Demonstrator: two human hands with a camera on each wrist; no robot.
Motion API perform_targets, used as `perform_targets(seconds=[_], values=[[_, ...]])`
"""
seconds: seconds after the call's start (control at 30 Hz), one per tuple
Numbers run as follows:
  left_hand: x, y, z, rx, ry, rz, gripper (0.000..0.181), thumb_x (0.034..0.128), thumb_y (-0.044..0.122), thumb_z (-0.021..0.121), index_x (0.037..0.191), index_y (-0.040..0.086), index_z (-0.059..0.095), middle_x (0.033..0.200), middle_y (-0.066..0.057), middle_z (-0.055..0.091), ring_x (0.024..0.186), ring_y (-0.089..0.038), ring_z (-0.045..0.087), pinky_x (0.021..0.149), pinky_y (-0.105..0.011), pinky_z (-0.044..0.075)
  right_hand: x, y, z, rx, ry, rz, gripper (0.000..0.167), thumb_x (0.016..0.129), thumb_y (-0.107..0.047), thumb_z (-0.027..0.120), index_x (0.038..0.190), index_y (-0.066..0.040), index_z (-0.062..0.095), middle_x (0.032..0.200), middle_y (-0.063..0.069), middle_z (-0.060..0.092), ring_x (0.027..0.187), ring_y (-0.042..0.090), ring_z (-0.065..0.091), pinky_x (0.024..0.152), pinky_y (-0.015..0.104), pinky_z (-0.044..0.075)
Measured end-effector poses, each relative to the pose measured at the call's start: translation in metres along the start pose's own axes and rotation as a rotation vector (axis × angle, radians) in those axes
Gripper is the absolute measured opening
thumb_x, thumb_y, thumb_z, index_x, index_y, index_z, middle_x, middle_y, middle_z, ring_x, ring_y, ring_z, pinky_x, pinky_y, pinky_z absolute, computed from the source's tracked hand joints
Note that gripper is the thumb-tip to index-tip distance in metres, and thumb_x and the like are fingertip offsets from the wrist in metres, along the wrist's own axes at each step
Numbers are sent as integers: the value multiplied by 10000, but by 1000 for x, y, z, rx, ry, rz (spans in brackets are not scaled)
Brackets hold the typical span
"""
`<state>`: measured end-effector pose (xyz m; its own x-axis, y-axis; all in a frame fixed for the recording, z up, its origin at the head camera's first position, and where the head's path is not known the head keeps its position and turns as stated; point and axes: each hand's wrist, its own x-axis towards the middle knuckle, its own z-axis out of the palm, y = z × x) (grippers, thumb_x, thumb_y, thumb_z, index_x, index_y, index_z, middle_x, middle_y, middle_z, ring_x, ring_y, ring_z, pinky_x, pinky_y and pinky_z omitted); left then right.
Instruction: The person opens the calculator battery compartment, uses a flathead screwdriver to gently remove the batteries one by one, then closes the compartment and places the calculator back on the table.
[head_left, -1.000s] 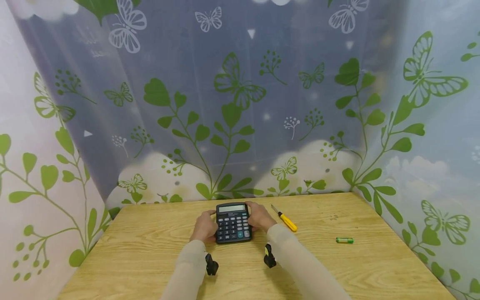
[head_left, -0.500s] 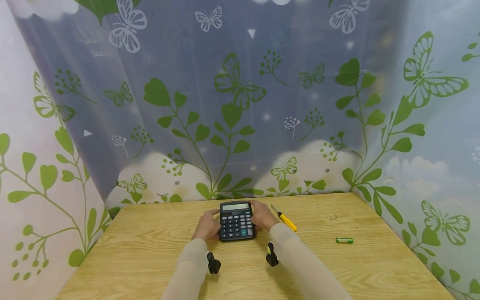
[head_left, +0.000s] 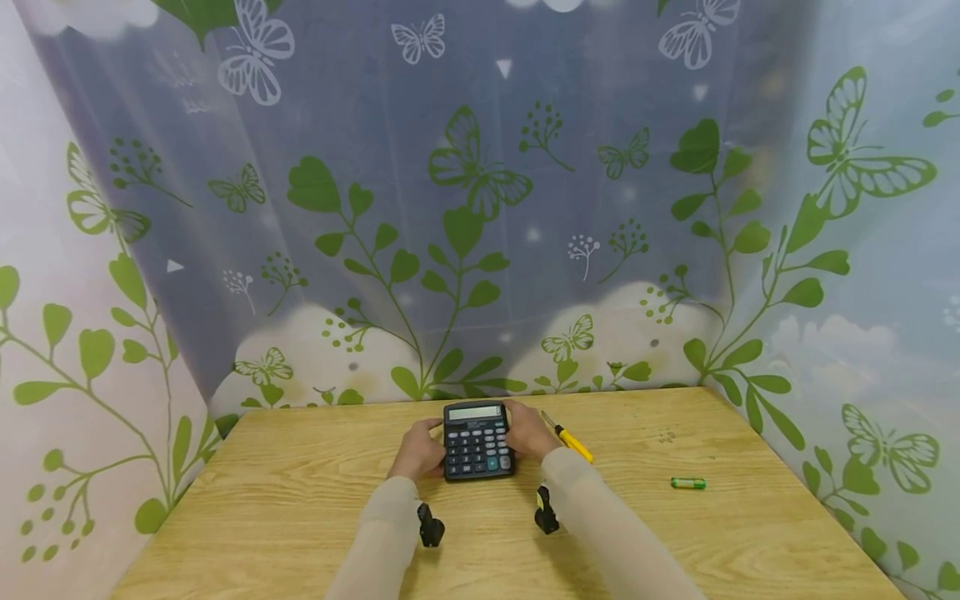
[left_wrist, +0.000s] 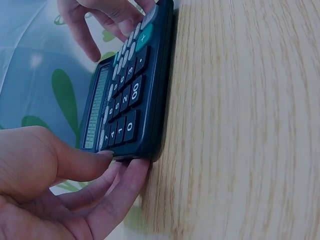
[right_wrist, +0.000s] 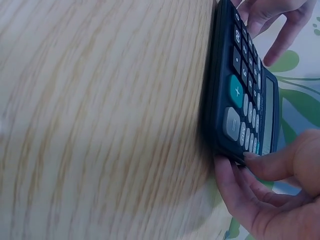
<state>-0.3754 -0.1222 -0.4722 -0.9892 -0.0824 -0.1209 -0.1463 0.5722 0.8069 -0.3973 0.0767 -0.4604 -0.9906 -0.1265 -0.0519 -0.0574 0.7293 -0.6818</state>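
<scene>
A black calculator with dark and grey keys, one green key and a display strip along its far end is between the two hands. My left hand holds its left edge; the left wrist view shows the thumb on the top side and curled fingers underneath. At the right edge, my right hand pinches it likewise, with its thumb over the rim and fingers below. Both wrist views show the near end close to the wood; whether it touches I cannot tell.
A yellow-handled screwdriver lies just right of the right hand on the wooden table. Farther right is a small green battery. A printed curtain stands behind the table's far edge, with side panels left and right.
Both hands have shifted the calculator a little to the right and slightly away from me, nearer the screwdriver. The grip looks the same; the screwdriver and battery have stayed put.
</scene>
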Motion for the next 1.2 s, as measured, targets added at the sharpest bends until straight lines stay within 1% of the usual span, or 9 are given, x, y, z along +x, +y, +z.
perform_targets(seconds=[0.1,0.23,0.37,0.47,0.7,0.83,1.0,1.1,1.2], values=[[0,0,2,13,-7,7,689,863,-150,544,1518,55,495,1331,-244,628,911,-197,665,644,-317,618,0,0,-1,-21,20,-1,736,876,140,648,1549,-83,449,1368,269,595,901,261,670,515,303,579],[-1,1,3,34,0,21,691,852,-148,540,1513,49,501,1354,-243,622,914,-208,651,622,-287,583,-1,0,-1,-36,27,19,640,900,103,661,1504,-22,492,1344,260,615,1014,289,660,550,296,586],[-3,3,4,56,11,51,662,855,-146,537,1495,24,517,1257,-233,673,828,-198,626,607,-265,545,-1,1,-1,-42,28,44,521,918,80,658,1426,32,552,1278,241,652,998,273,678,569,289,600],[-3,5,4,74,20,72,626,873,-139,529,1480,12,532,1209,-226,697,805,-198,612,637,-272,540,-1,2,-2,-52,29,41,436,920,69,658,1352,50,597,1187,217,682,949,254,690,574,283,606],[-5,8,5,104,35,101,543,894,-123,525,1426,-26,576,1281,-258,681,949,-240,649,777,-359,599,-2,4,-4,-46,29,49,368,920,55,672,1286,53,627,1121,193,697,911,240,694,580,279,611],[-4,8,6,118,44,113,529,891,-127,535,1408,-35,590,1315,-262,667,1073,-289,665,898,-417,585,-2,4,-3,-51,28,54,356,922,40,678,1275,50,631,1116,192,699,897,238,696,560,273,603],[-4,9,6,126,54,110,528,893,-128,557,1410,-26,594,1286,-254,683,1133,-324,673,939,-442,574,-1,4,-3,-60,21,58,347,940,15,672,1282,43,623,1127,189,697,912,242,705,568,285,611],[-4,10,6,130,61,115,524,891,-128,554,1403,-24,602,1299,-255,679,1148,-327,664,970,-455,566,0,4,-3,-66,22,58,321,945,10,669,1262,40,626,1115,184,699,922,244,705,582,293,618],[-4,10,6,139,61,116,512,891,-121,555,1392,-31,608,1339,-260,658,1217,-358,645,1028,-487,550,-1,4,-3,-69,19,62,324,947,7,672,1266,36,628,1114,179,700,920,243,707,584,293,619]])
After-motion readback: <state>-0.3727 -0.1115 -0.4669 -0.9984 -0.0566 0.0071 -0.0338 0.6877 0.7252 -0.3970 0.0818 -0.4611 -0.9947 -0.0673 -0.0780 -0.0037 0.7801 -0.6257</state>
